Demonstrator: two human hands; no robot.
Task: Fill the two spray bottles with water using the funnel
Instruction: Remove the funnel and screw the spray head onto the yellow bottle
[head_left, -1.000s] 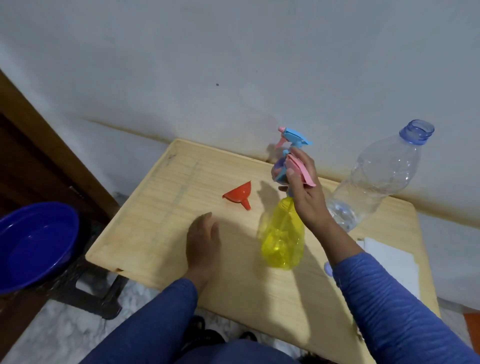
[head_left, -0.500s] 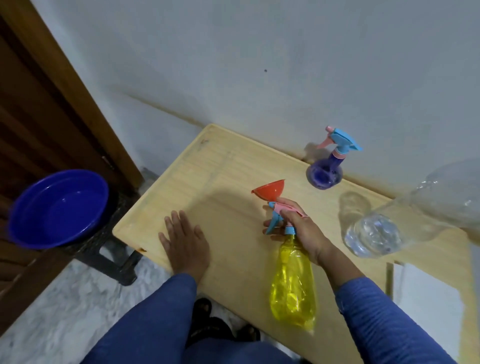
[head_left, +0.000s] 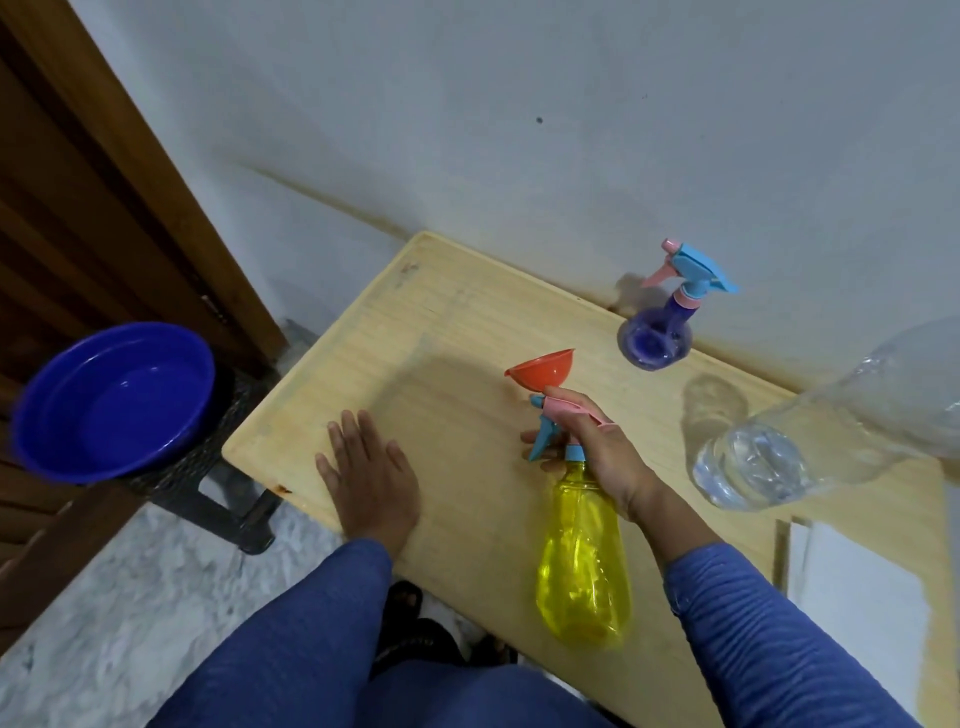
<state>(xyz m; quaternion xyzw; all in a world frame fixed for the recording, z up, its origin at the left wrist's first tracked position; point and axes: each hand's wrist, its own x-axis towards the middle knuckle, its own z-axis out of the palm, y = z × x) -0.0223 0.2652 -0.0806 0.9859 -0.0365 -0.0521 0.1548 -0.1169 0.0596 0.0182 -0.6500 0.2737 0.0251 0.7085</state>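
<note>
My right hand (head_left: 597, 452) grips the blue and pink spray head of the yellow spray bottle (head_left: 582, 561), which hangs over the near part of the wooden table (head_left: 452, 338). Just beyond that hand the orange funnel (head_left: 540, 366) lies on the table. At the back by the wall stands the purple spray bottle (head_left: 655, 340) with its spray head on. A large clear water bottle (head_left: 810, 441) with some water leans at the right. My left hand (head_left: 371, 475) rests flat on the table near its front left corner.
A blue basin (head_left: 111, 400) sits on a dark stool (head_left: 228, 499) left of the table, in front of a wooden door (head_left: 78, 218). A white sheet (head_left: 857, 597) lies at the table's right front. The wall runs right behind the table.
The yellow bottle has come down and toward me in my right hand, uncovering the purple bottle behind. The view has swung left and down. My left hand stays flat on the table.
</note>
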